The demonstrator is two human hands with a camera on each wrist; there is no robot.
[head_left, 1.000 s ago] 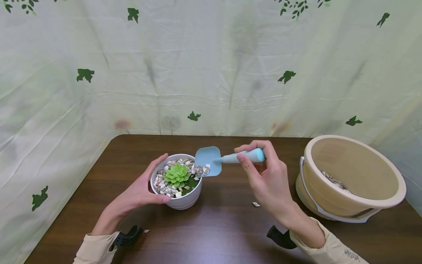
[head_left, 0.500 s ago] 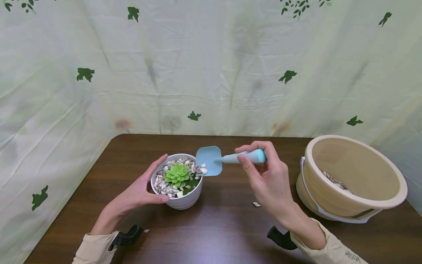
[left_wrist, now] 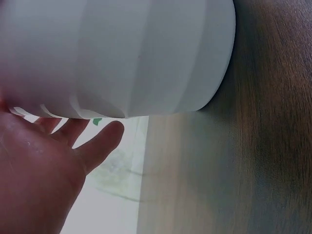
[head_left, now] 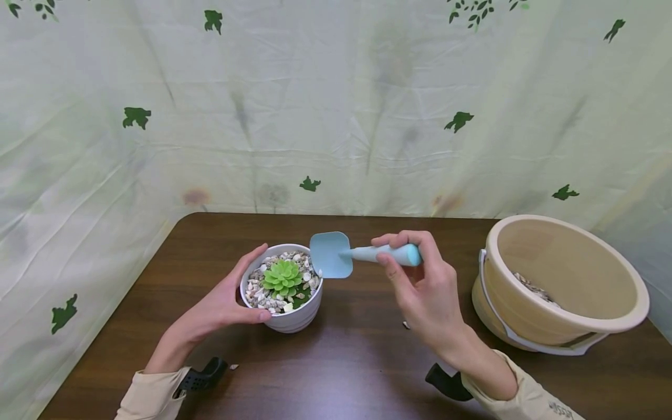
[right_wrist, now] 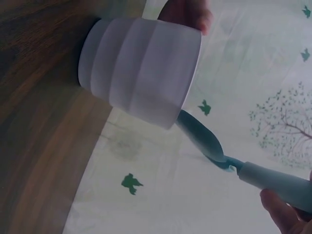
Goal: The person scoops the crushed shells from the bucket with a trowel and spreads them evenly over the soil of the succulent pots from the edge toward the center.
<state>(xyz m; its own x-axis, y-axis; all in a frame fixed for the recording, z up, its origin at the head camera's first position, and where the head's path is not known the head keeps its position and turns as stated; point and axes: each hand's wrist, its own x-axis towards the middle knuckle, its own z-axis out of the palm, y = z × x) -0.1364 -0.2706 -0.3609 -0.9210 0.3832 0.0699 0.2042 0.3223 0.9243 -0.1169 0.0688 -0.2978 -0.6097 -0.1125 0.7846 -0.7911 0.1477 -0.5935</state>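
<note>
A white ribbed flowerpot (head_left: 295, 322) stands on the table, with a green succulent (head_left: 282, 278) set among small pale stones (head_left: 257, 291). My left hand (head_left: 223, 303) holds the pot from its left side, thumb at the front and fingers round the back. My right hand (head_left: 427, 286) grips the handle of a light blue trowel (head_left: 332, 255). The trowel's blade tips down at the pot's right rim, and hardly any stones show on it. In the right wrist view the blade's tip meets the rim of the pot (right_wrist: 146, 68).
A beige bucket (head_left: 556, 280) with a grey handle stands at the right, some stones (head_left: 534, 290) inside it. Stray stone bits lie on the brown table (head_left: 336, 373), one near my right wrist and one by the left wrist strap. A leaf-patterned curtain (head_left: 336, 116) hangs behind.
Stones on the trowel's blade have slid into the pot, covering part of the dark green patch right of the succulent. The blade has tilted slightly more; my left hand stays on the pot.
</note>
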